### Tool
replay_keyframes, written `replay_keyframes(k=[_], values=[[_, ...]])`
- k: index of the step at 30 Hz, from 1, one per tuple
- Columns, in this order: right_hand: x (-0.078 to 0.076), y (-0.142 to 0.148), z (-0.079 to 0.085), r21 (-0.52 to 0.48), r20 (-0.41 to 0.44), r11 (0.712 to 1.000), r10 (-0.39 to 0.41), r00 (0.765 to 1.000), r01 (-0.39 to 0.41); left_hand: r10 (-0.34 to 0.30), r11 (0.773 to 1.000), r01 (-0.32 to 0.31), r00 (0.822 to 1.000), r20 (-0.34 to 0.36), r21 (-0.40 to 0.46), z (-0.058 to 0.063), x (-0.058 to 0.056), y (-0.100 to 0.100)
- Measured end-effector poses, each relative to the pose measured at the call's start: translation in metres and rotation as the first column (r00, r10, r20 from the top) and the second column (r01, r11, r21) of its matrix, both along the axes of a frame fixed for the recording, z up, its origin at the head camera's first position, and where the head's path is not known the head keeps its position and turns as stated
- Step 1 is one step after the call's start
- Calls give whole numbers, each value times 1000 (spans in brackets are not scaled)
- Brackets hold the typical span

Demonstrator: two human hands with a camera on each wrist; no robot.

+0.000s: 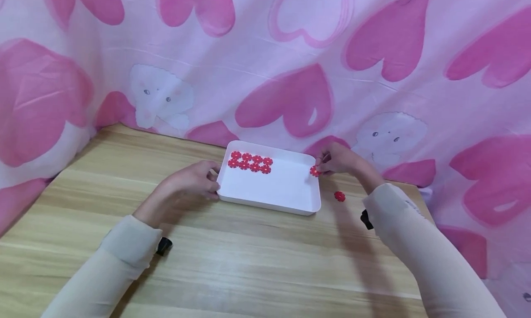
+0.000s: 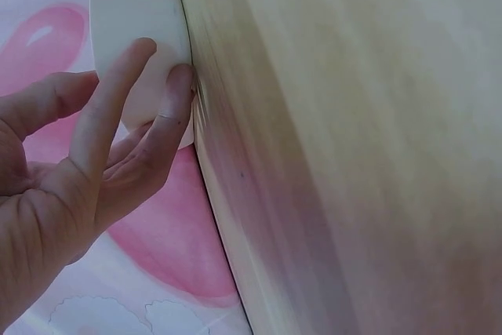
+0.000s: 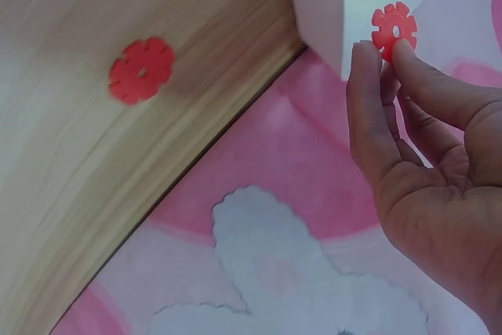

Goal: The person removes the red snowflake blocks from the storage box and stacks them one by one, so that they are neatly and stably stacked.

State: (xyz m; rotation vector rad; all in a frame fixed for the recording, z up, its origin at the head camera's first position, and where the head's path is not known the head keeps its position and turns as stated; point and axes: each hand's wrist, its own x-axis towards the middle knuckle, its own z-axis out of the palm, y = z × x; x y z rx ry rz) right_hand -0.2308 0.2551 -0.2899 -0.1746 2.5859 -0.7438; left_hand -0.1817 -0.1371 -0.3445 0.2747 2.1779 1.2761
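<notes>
A white rectangular tray [image 1: 286, 182] lies on the wooden table, with several red notched plastic discs [image 1: 257, 159] set in two rows at its far left. My left hand [image 1: 195, 179] is at the tray's left end. In the left wrist view, its extended fingers [image 2: 118, 100] touch the outer wall. Over the tray's right rim, my right hand [image 1: 338, 159] pinches another red disc [image 3: 383, 33] between thumb and fingertips, holding it upright. One loose red disc [image 1: 339, 196] lies flat on the table, right of the tray and below the right hand.
The wooden table [image 1: 249, 258] extends toward me, in front of the tray. A pink curtain [image 1: 207, 69] with hearts and white animal figures hangs close behind the table's back edge. Black straps [image 1: 163, 246] show at both sleeves.
</notes>
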Motion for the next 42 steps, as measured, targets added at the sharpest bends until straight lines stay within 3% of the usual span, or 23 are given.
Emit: replay_keyframes(k=[13, 22, 31, 42], values=[[2, 38, -1, 97, 79, 995, 1, 997, -9, 7, 1000, -7, 1000, 4, 20, 1, 2, -5], [7, 61, -16, 165, 216, 984, 23, 976, -60, 4, 1000, -4, 1000, 18, 5, 1, 0, -6], [14, 70, -38, 106, 220, 994, -24, 975, 0, -12, 999, 12, 1000, 10, -38, 0, -3, -1], [15, 69, -38, 124, 219, 992, -19, 976, -8, -20, 999, 20, 1000, -4, -37, -2, -7, 0]])
